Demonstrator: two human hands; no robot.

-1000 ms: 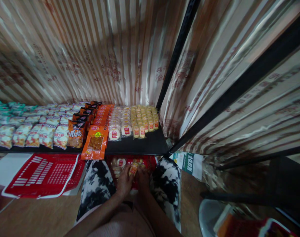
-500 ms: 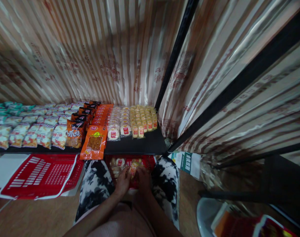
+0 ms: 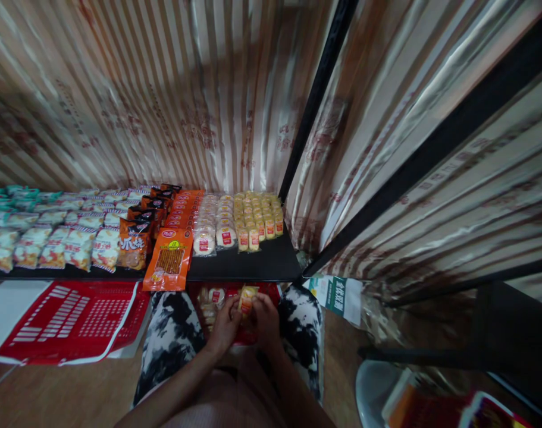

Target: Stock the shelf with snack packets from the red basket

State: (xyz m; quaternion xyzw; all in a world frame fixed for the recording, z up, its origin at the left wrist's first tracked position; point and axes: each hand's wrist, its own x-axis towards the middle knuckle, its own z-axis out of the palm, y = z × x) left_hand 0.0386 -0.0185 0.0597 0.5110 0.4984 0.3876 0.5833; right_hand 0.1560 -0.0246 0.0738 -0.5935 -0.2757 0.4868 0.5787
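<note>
Between the person's knees, which are clad in black-and-white patterned trousers [image 3: 175, 339], both hands meet over a red basket [image 3: 273, 291] that sits on the floor under the edge of a low black shelf [image 3: 273, 261]. The left hand [image 3: 225, 326] and the right hand [image 3: 266, 321] are closed together on a small yellow packet [image 3: 246, 295], lifted just above the basket's contents. The view there is small and dim, so the grip looks like a fingertip pinch from both sides, though one hand may only be steadying it.

On the shelf just beyond, snacks lie in neat columns running back to a striped, shiny curtain [image 3: 163, 107]. From the right come yellow packets [image 3: 257, 217] like the one in hand, then round white cakes [image 3: 215, 223], long orange packets [image 3: 171, 258], darker orange bags [image 3: 134, 246], and pale bags with red print [image 3: 52, 246] out to the left edge.

Much of the stocking appears done: every column is filled from the curtain forward. A bare strip of shelf shows in front of the yellow and white columns, and several more packets lie in the basket below the hands, so some work seems to remain.

A second red basket [image 3: 74, 318] lies tipped on the floor to the left. A black post [image 3: 318, 101] rises at the shelf's right corner.
</note>
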